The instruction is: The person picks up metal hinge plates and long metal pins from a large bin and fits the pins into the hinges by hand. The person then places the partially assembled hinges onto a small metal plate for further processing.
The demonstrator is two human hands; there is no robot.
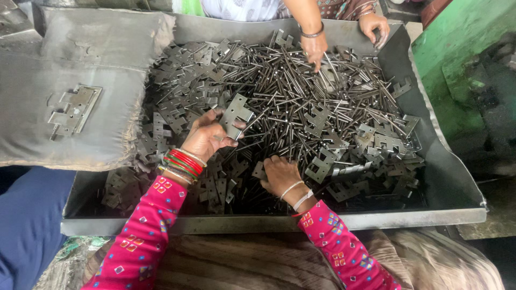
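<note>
Pinching a notched grey hinge leaf (236,114) between thumb and fingers, your left hand (207,137) is holding it raised just above the heap in the metal tray (269,221). Your right hand (280,174) is pressing down into the loose leaves near the tray's front edge; its fingers are buried, so I cannot tell whether they are closing on anything. Thin pins (301,91) are lying tangled across the middle. You are keeping the leaf flat, which I judge sound; lift pieces clear of the pins, since edges look sharp. Another person's hand (314,49) is working the far side, well apart from yours.
</note>
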